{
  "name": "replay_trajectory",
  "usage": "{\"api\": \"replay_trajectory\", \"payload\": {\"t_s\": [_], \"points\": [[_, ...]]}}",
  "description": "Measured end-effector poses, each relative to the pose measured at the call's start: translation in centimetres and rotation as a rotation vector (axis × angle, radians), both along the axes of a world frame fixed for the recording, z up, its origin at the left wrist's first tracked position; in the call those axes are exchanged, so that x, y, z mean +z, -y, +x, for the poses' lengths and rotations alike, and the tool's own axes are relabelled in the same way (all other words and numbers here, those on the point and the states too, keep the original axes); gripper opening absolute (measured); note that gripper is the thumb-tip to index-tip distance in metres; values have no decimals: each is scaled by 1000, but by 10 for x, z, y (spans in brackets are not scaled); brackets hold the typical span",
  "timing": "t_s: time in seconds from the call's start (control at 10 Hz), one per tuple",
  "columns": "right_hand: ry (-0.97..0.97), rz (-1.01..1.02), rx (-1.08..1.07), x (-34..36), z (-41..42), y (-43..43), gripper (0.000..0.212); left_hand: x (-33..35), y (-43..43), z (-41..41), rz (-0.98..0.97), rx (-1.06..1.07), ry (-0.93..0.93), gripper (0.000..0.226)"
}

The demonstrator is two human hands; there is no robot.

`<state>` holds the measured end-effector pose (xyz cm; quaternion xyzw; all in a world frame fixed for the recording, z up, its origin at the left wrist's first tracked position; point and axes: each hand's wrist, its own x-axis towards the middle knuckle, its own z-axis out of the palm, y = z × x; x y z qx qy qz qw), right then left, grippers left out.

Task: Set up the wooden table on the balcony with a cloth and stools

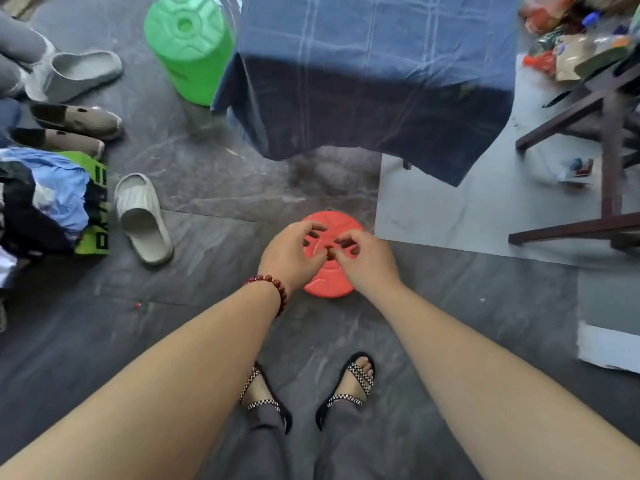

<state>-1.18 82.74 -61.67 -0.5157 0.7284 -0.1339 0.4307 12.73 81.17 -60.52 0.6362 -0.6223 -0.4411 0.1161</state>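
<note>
The red stool [327, 278] is stood upright on the floor just ahead of the sandalled feet [349, 386]. The seat is seen from straight above, so its long axis runs up toward the camera. It's gripped by both hands at once, the left hand [291, 252] from 9 o'clock and the right hand [367, 261] from 3 o'clock. Fingers [311, 226] are curled into the cut-outs round the seat's middle hole, so neither hand is nearer.

A straight lift is probably called for, then a carry toward 12 o'clock, where the blue cloth [374, 81] is draped over the table. The green stool [188, 46] is parked at 11 o'clock, right beside the cloth's corner. Round all that: dark marbled floor tiles [207, 188], slippers [142, 220] at 9 o'clock, and a dark wooden frame [607, 150] at 3 o'clock.
</note>
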Motion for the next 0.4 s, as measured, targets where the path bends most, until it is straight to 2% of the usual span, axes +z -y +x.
{"api": "replay_trajectory", "payload": {"t_s": [0.3, 0.4], "points": [[-96, 20, 156, -106, 3, -12, 19, -122, -21, 13, 91, -61, 59, 38], [-121, 17, 145, -142, 2, -9, 22, -156, -16, 9, 74, -32, 61, 38]]}}
